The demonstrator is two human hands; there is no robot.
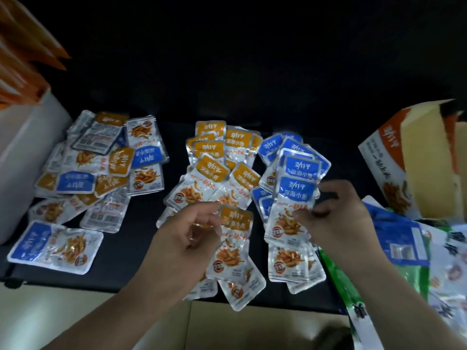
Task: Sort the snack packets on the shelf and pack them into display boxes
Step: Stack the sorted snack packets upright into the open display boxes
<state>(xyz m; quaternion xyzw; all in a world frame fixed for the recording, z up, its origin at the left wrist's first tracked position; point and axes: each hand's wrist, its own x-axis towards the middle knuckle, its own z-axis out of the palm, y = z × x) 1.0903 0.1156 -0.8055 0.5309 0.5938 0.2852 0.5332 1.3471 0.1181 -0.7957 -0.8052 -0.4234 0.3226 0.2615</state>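
Note:
Small silver snack packets lie on a dark shelf (131,263). A mixed heap of orange-topped and blue-topped packets (101,168) sits at the left. Orange-topped packets (214,157) are gathered in the middle, blue-topped packets (285,147) just to their right. My left hand (192,231) pinches an orange-topped packet (232,238) by its upper left edge. My right hand (336,213) grips a blue-topped packet (294,198) at its right edge, over the blue pile. An open display box (394,157) printed in orange and white stands at the right.
A single blue-topped packet (55,246) lies near the shelf's front left. A white box (27,147) holding orange packs stands at the far left. Larger blue, green and white snack bags (409,251) pile up at the lower right. The shelf's back is dark.

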